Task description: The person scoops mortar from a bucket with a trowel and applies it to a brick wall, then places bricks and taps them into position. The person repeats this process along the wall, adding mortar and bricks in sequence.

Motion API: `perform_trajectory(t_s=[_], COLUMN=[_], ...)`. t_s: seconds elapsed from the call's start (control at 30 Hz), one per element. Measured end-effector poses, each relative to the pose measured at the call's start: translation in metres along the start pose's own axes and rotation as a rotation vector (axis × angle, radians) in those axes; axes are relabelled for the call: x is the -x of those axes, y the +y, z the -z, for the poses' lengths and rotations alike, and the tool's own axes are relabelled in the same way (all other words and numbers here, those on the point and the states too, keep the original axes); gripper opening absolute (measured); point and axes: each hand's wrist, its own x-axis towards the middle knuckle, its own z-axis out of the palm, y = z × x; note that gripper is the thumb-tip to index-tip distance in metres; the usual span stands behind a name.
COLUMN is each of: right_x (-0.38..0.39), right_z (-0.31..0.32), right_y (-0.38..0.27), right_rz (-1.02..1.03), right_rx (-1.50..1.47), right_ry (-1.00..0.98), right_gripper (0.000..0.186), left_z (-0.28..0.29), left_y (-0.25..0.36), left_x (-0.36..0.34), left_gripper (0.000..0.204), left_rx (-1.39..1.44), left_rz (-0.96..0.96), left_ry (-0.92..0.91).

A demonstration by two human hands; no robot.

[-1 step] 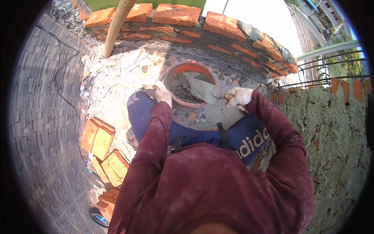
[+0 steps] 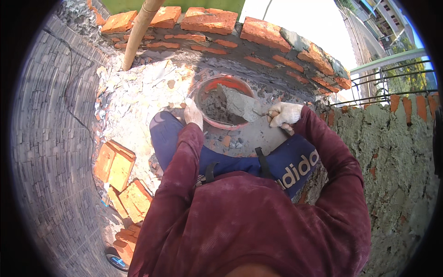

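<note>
A round bucket with a reddish rim (image 2: 226,126) stands on the rubble-strewn floor in front of me, with wet grey mortar (image 2: 213,104) inside. My gloved left hand (image 2: 193,112) is closed on the bucket's left rim; some of its fingers are hidden. In my gloved right hand (image 2: 285,114) is the handle of a trowel, gripped at the bucket's right side. The trowel's mortar-smeared blade (image 2: 242,105) reaches over the rim, its tip above the mortar.
A curved low brick wall (image 2: 210,21) rises beyond the bucket, with a bamboo pole (image 2: 138,39) leaning on it. Loose bricks (image 2: 115,166) lie at the left. At the right are a rough mortared wall (image 2: 383,171) and steel rebar (image 2: 383,90).
The trowel's tip has shifted slightly left and away from me over the mortar. Both hands keep their grips.
</note>
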Motion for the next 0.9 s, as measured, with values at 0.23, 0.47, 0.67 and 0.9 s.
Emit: perform_trajectory(t_s=[0.23, 0.47, 0.67, 0.9], right_x=[0.069, -0.011, 0.019, -0.013], right_z=[0.058, 0.093, 0.073, 0.089], right_y=[-0.143, -0.167, -0.151, -0.181], right_rz=[0.183, 0.127, 0.271, 0.228], right_rx=[0.269, 1.459, 0.282, -0.577], right_ry=[0.539, 1.422, 0.965, 0.386], right_gripper=[0.018, 0.034, 0.031, 0.028], left_z=[0.011, -0.010, 0.002, -0.017], left_y=[-0.009, 0.003, 0.017, 0.002], left_x=[-0.022, -0.011, 0.010, -0.005], left_gripper=[0.076, 0.074, 0.077, 0.079], left_rx=[-0.103, -0.141, -0.195, -0.146], left_rz=[0.073, 0.062, 0.008, -0.006], left_ry=[0.031, 0.079, 0.110, 0.101])
